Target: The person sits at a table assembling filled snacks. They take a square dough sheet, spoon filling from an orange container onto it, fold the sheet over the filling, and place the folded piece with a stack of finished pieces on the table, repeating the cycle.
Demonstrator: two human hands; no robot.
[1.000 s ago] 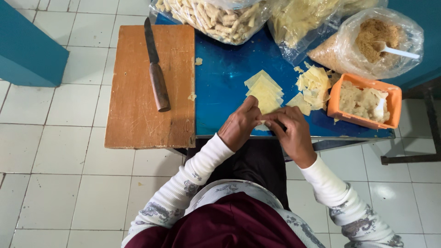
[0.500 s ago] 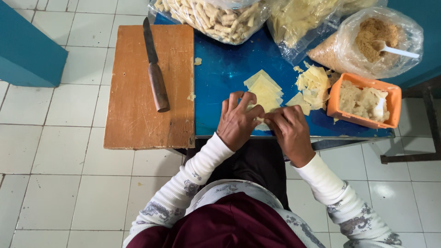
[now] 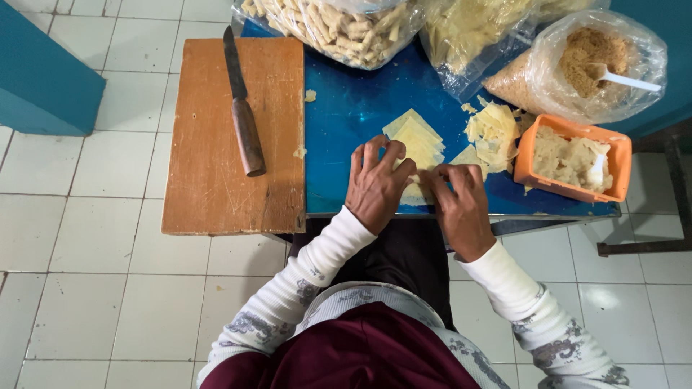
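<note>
White patterned sleeves (image 3: 317,266), maroon top (image 3: 360,356)

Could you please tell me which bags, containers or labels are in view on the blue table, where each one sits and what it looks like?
Clear plastic bag of pale rolled sticks: far edge, centre.
Clear plastic bag of yellow sheets: far edge, right of the first.
Clear plastic bag of brown crumbs, white spoon inside: far right.
Orange rectangular plastic tub of pale filling: right, beside the right hand.
No labels or screens are visible.

The hands (image 3: 418,191) cover most of the pale wrapper piece (image 3: 414,194) they're pinching, so its shape's anyone's guess. Top edge chops off both snack bags (image 3: 339,29).
</note>
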